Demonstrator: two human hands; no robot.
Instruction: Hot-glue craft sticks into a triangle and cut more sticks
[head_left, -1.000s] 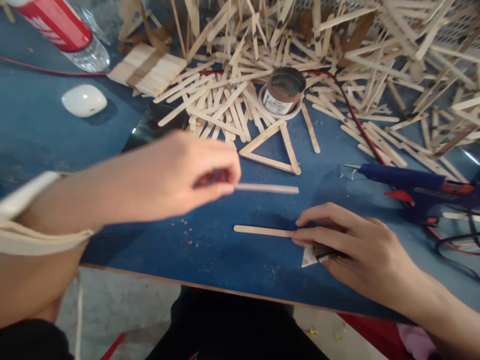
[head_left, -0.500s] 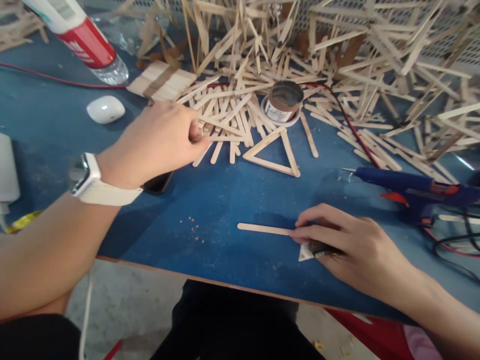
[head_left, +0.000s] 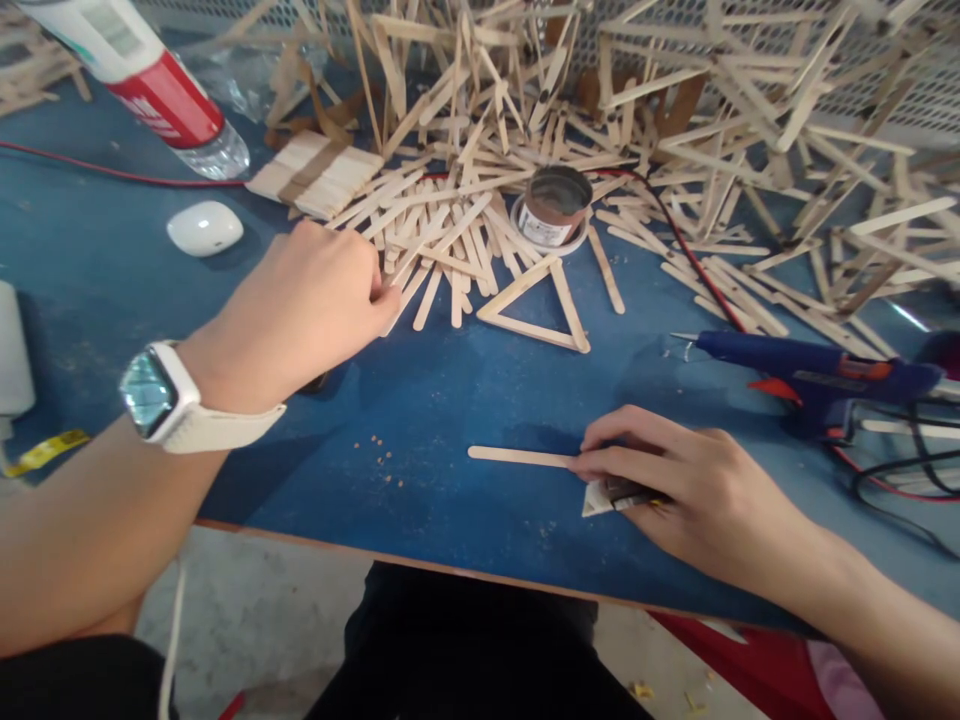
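My left hand (head_left: 300,295) is closed in a pinch at the near left edge of a pile of popsicle sticks (head_left: 469,235). A stick seems to be between its thumb and fingers; the fingertips are mostly hidden. My right hand (head_left: 675,475) pinches the right end of a single popsicle stick (head_left: 517,457) low over the table. Under those fingers it also holds what looks like a utility knife (head_left: 626,493), its pale angled tip pointing left and its body mostly covered. Between the hands and the pile lies a triangle of joined sticks (head_left: 534,332).
A blue glue gun (head_left: 810,365) with black cables rests at right. Behind stand a brown tub (head_left: 555,205) and frameworks of sticks (head_left: 750,110). At left are a bottle (head_left: 169,100), a white case (head_left: 205,228) and a bundle of sticks (head_left: 319,172). Crumbs (head_left: 382,460) lie near the table edge (head_left: 420,567).
My left hand has drawn slightly left and down, its wrist turned so the watch face shows. A stick lying crosswise by its fingers has shifted. My right hand keeps its hold, with slight camera movement.
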